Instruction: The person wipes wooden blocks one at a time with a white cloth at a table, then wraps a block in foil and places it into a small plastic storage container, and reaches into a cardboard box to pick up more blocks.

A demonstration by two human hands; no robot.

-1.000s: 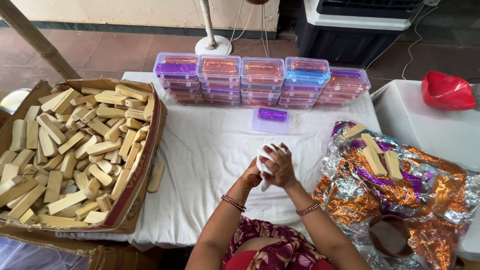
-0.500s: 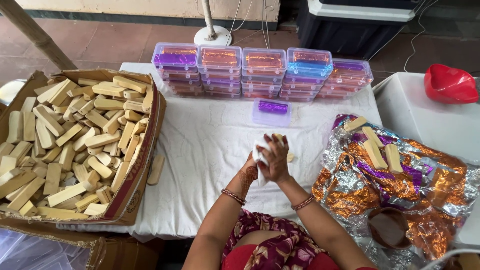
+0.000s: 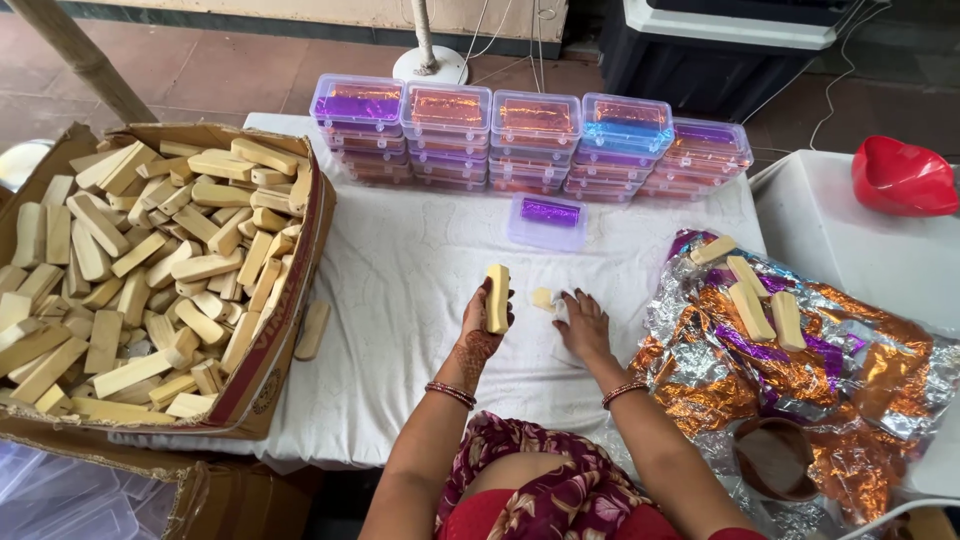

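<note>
My left hand [image 3: 482,325] holds a pale yellow soap bar [image 3: 497,298] upright above the white cloth on the table [image 3: 400,270]. My right hand [image 3: 585,325] rests palm down on the cloth just right of it, fingers touching a white cloth scrap. A small pale soap piece [image 3: 542,298] lies on the cloth between the two hands. Beyond them sits a single clear box with a purple-wrapped bar [image 3: 548,220].
A cardboard box [image 3: 280,340] heaped with bare soap bars fills the left side, one bar [image 3: 313,330] lying beside it. Stacks of clear boxes [image 3: 530,140] line the far edge. Crumpled foil wrappers [image 3: 800,370] with three bars lie right, beside a red bowl [image 3: 903,178].
My hands were together working around a bar with the white scrap. They have separated: the left lifted the bar upright, the right dropped flat onto the cloth.
</note>
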